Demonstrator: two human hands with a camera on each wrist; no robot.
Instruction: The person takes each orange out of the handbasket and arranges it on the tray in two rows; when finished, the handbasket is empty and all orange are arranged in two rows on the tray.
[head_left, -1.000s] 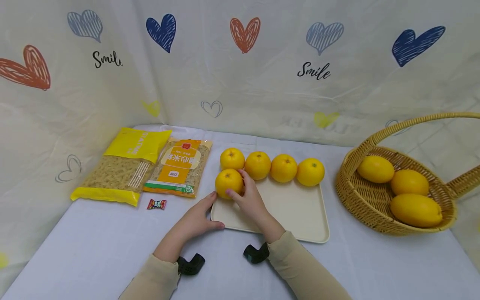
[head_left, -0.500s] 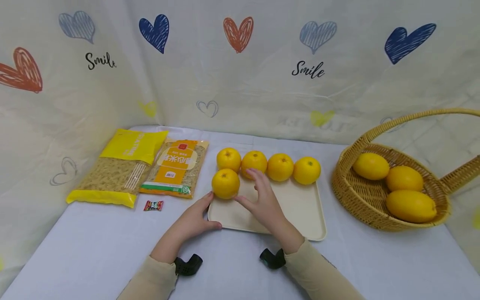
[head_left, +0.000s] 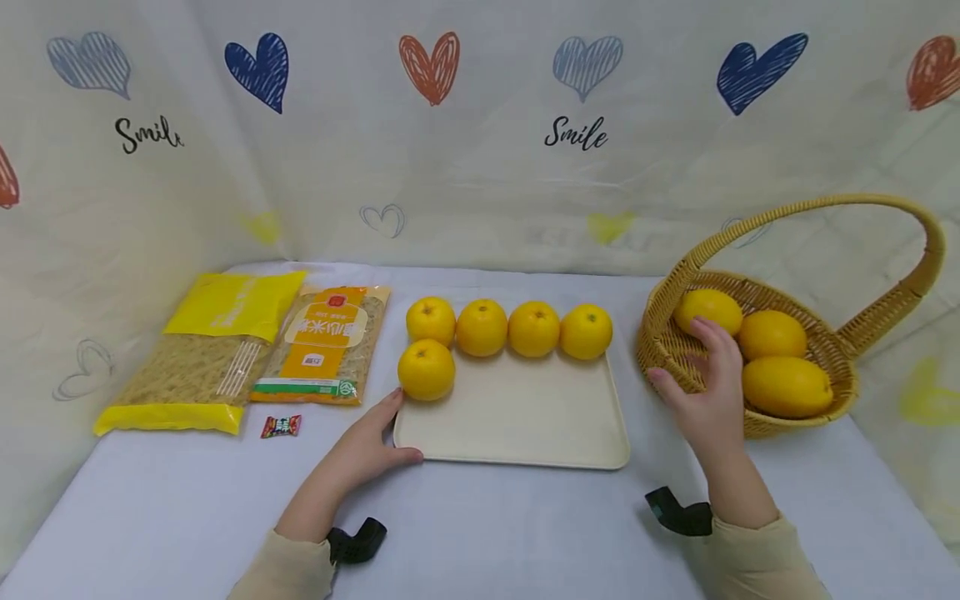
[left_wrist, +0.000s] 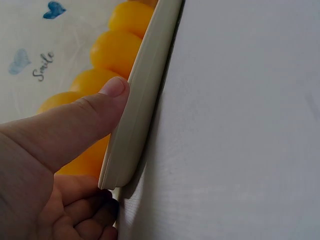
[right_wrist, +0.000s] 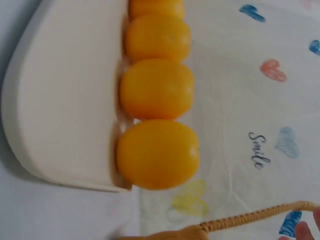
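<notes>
Loosely spread right hand (head_left: 714, 402) at wicker basket (head_left: 652, 346), left hand (head_left: 366, 450), digits apart, touching tray (head_left: 532, 412)

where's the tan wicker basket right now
In the head view, the basket stands at the right, with the cream rectangular tray to its left.

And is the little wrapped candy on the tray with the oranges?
No, the wrapped candy lies on the white tablecloth, off to the left of the tray and its five oranges.
</notes>
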